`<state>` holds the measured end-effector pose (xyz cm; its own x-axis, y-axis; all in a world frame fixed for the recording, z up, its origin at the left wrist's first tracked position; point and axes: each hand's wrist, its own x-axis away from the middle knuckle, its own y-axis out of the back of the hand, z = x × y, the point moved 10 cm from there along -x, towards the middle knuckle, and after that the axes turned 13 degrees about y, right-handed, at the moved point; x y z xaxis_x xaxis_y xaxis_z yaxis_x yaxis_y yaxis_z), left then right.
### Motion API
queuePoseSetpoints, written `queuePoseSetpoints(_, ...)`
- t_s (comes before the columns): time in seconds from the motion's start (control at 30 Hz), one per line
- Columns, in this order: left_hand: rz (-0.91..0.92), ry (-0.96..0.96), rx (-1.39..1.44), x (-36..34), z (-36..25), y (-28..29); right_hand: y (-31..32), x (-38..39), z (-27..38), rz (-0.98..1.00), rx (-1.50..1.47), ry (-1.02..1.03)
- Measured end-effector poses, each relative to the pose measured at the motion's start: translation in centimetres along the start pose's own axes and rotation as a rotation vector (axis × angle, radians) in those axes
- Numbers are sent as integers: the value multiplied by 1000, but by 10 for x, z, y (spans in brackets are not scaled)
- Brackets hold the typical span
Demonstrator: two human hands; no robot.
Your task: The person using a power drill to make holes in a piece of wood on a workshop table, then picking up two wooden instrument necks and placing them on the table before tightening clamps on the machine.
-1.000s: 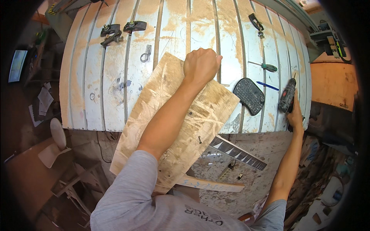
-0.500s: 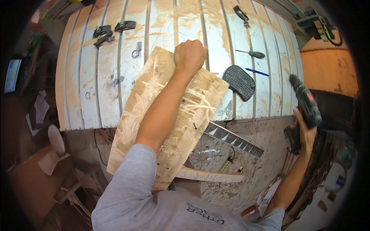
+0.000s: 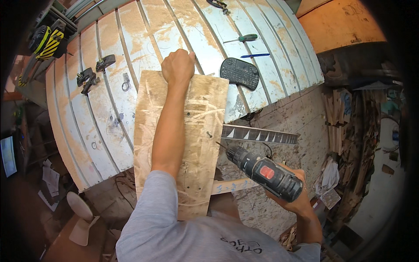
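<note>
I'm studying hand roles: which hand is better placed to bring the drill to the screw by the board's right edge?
Probably the right hand: it holds the drill, its bit close to the screw. The left hand is at the far edge of the board.

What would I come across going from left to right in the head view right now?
Screen, paper sheets, black clamps, left hand at the wooden board's far edge, drill held in the right hand, wood offcuts.
</note>
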<state>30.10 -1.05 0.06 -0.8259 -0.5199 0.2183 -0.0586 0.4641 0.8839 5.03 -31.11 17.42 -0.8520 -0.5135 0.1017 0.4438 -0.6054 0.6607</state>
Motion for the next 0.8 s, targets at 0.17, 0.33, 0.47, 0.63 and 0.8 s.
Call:
queuePoseSetpoints(0.17, 3, 18, 5, -1, 6, 0, -13, -13, 6, -8, -40, -62)
queuePoseSetpoints(0.33, 8, 6, 7, 0, 5, 1, -18, -24, 12, -7, -71, -59)
queuePoseSetpoints(0.47, 55, 17, 27, -1, 6, -2, -22, -27, 11, 9, -44, -45)
queuePoseSetpoints(0.63, -5, -8, 32, 1, 3, 3, -24, -29, 9, 19, -22, -28)
queuePoseSetpoints(0.8, -18, -18, 30, -1, 3, 2, -23, -26, 7, 30, 10, -24)
